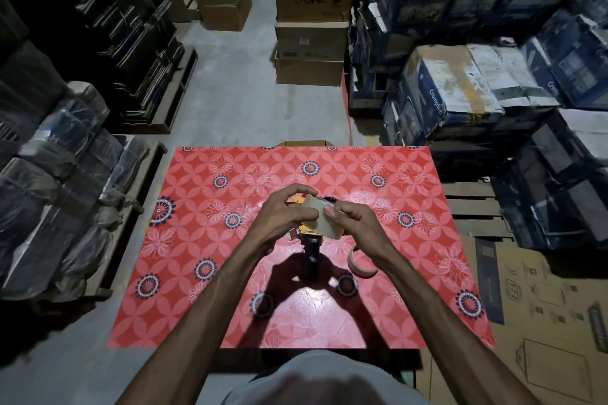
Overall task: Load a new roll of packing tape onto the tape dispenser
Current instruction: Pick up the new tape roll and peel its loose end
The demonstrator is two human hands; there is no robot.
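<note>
A pale tan roll of packing tape [320, 220] is held above the middle of the red flowered table [204, 273]. My right hand [353, 219] grips the roll from the right, thumb on its face. My left hand [284, 212] pinches at the roll's left edge with curled fingers. Just beneath them lies the orange tape dispenser [307, 233], its black handle [311, 258] pointing toward me; most of its body is hidden by my hands and the roll. An almost bare tape core [360, 265] lies on the table to the right of the handle.
Stacked cardboard boxes [311, 26] stand beyond the table. Wrapped bundles [65, 174] sit on pallets at the left, blue cartons [477, 85] at the right. A flattened carton [543, 322] lies on the floor beside the table's right edge.
</note>
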